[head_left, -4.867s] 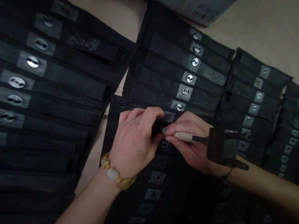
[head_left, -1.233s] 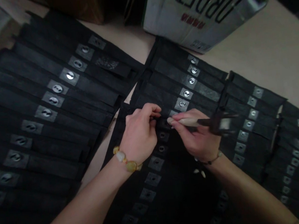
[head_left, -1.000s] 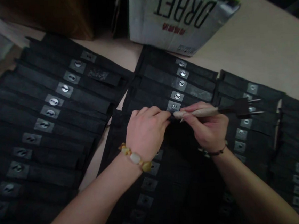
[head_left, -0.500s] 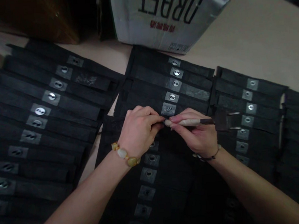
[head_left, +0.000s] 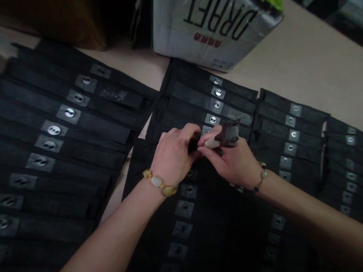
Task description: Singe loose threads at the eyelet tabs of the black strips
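My right hand (head_left: 234,161) is closed around a hand tool with a pale handle (head_left: 212,143) and a wide dark end (head_left: 229,134), which points up toward me. My left hand (head_left: 175,155) is beside it, thumb and forefinger curled together over a dark spot; what they pinch is hidden. Both sets of fingertips meet above the middle row of overlapping black fabric pieces (head_left: 187,91). Along that row run grey patches, each with a round metal snap (head_left: 212,119). A patch just beyond my fingers is partly covered by my right hand.
More overlapping black pieces with metal snaps lie in a row at left (head_left: 98,126) and in rows at right (head_left: 304,127). A white box lettered DRAFT (head_left: 188,38) stands behind the middle row. A brown box (head_left: 63,23) is at the back left, on the pale tabletop (head_left: 320,56).
The tool has tilted from lying nearly level, pointing right, to a raised angle with its wide end nearer me. My left thumb and forefinger have curled more. The view has shifted slightly.
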Demonstrator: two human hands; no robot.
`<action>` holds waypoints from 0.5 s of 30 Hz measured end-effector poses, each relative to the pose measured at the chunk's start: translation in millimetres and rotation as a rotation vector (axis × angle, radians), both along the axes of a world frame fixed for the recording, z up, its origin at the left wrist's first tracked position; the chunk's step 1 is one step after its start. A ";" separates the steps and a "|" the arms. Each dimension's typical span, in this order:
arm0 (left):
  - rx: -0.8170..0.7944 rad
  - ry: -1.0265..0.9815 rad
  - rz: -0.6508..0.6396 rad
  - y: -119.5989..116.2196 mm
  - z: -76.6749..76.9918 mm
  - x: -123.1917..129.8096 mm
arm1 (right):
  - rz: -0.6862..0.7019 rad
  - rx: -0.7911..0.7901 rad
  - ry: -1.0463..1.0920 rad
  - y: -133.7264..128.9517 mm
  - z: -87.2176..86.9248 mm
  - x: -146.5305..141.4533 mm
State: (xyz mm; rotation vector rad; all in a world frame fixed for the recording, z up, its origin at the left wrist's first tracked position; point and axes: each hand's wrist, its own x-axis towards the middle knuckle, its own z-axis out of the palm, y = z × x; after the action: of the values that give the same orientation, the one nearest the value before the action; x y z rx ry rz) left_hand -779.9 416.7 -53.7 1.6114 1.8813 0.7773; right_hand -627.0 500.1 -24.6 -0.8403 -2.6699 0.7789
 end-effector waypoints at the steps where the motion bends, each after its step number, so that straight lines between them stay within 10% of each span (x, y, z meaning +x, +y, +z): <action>1: 0.006 0.000 0.000 -0.1 -0.6 -0.5 | 0.016 0.012 -0.042 -1.8 0.3 -2.4; 15: 0.035 -0.233 0.049 -1.4 3.3 -8.3 | -0.171 0.023 0.215 4.3 22.1 1.0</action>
State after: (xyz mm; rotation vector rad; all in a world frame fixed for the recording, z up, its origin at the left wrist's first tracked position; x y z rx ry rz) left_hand -788.3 415.3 -50.5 1.4316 1.7547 0.9786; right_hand -626.0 504.3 -2.6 -0.9103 -2.3800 0.7497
